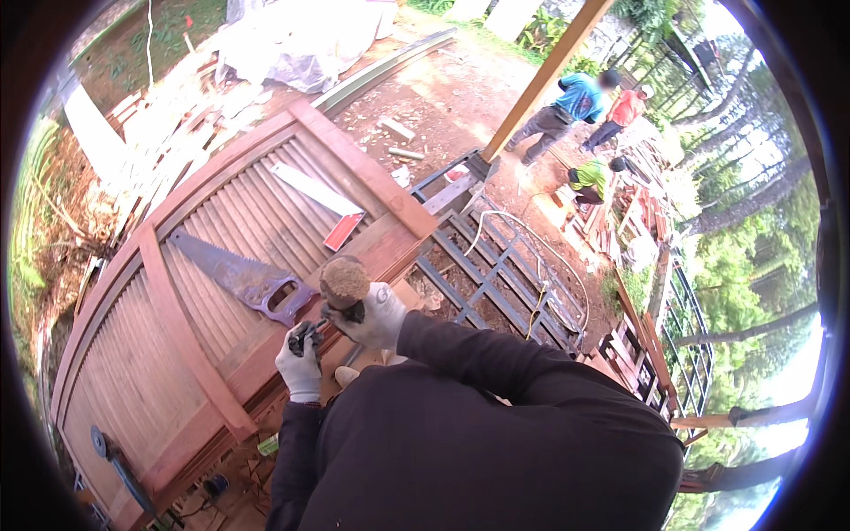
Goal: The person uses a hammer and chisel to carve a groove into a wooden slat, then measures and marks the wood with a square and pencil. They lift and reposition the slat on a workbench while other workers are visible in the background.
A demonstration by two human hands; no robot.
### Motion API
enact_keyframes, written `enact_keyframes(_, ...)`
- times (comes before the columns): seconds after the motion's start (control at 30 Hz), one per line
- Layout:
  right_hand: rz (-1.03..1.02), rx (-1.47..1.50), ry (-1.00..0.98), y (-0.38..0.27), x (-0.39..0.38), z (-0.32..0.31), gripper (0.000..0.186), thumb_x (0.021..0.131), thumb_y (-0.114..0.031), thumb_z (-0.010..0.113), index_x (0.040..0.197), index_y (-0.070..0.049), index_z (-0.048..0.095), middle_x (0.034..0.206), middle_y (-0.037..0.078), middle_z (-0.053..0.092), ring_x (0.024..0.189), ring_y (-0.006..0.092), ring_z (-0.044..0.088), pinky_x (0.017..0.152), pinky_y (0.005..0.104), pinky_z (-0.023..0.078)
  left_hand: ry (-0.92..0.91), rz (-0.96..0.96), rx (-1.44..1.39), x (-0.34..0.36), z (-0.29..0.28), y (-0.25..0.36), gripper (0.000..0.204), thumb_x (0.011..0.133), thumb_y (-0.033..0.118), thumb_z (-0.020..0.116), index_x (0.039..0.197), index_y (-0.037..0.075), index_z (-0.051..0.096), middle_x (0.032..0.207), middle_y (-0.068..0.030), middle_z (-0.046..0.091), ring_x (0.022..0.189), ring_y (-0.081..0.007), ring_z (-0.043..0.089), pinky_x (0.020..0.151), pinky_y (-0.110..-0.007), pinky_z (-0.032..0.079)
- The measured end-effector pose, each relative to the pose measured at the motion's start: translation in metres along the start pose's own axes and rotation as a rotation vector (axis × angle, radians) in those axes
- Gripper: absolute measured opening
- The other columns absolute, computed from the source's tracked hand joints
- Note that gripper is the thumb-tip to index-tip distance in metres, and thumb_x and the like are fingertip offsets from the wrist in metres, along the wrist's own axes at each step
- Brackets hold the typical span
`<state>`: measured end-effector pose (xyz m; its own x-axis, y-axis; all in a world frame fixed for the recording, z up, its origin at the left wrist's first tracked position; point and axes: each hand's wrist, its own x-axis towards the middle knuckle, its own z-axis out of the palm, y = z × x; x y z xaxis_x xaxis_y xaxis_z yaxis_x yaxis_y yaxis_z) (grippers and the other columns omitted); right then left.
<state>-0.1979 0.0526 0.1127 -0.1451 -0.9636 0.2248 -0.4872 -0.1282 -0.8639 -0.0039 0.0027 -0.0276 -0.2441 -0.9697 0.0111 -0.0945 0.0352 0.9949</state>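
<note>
My gloved right hand (379, 317) is closed around a mallet (345, 281) with a round, rough brown head, held over the near edge of a louvred wooden panel (239, 208). Close beside it, my gloved left hand (299, 365) is closed on a thin metal tool (320, 326), perhaps a chisel; fingers hide most of it. A handsaw (226, 270) with a purple handle lies on the slats, its handle just beyond my hands. Farther back on the panel rests a long white-bladed tool (314, 188) with a red end.
An angle grinder (115, 460) sits at the panel's lower left. Dark metal grid frames (487, 274) and a looped pale hose (580, 296) lie at the right. A wooden post (549, 75) rises beyond. Three people (580, 97) are on the dirt, near scrap wood (624, 212).
</note>
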Motion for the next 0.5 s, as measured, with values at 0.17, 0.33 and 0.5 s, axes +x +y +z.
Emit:
enact_keyframes(0.17, 0.013, -0.019, 0.010, 0.0042, -0.0042, -0.0026, 0.034, 0.087, -0.019, 0.072, 0.115, -0.004, 0.061, 0.095, 0.019, 0.070, 0.088, 0.0387, 0.070, 0.075, 0.0423, 0.056, -0.009, 0.007, 0.001, 0.0010, 0.0031, 0.0042, 0.021, 0.096, 0.003, 0.061, 0.115, -0.004, 0.068, 0.094, -0.0081, 0.074, 0.083, -0.0124, 0.070, 0.075, -0.027, 0.056)
enact_keyframes(0.33, 0.046, -0.027, -0.018, 0.0058, -0.0053, -0.0023, 0.036, 0.086, -0.018, 0.073, 0.117, -0.003, 0.059, 0.097, 0.020, 0.070, 0.090, 0.0391, 0.070, 0.076, 0.0423, 0.057, -0.051, -0.014, -0.065, 0.0010, 0.0007, 0.0038, 0.023, 0.097, 0.002, 0.059, 0.117, -0.006, 0.066, 0.096, -0.0096, 0.073, 0.084, -0.0151, 0.071, 0.077, -0.028, 0.056)
enact_keyframes(0.5, 0.034, -0.004, 0.015, 0.0075, -0.0083, -0.0013, 0.039, 0.086, -0.018, 0.074, 0.118, -0.002, 0.057, 0.096, 0.020, 0.069, 0.089, 0.0394, 0.070, 0.076, 0.0426, 0.057, -0.060, 0.007, -0.080, -0.0001, -0.0006, -0.0009, 0.023, 0.096, 0.000, 0.056, 0.117, -0.007, 0.064, 0.099, -0.0118, 0.072, 0.087, -0.0182, 0.072, 0.080, -0.030, 0.057)
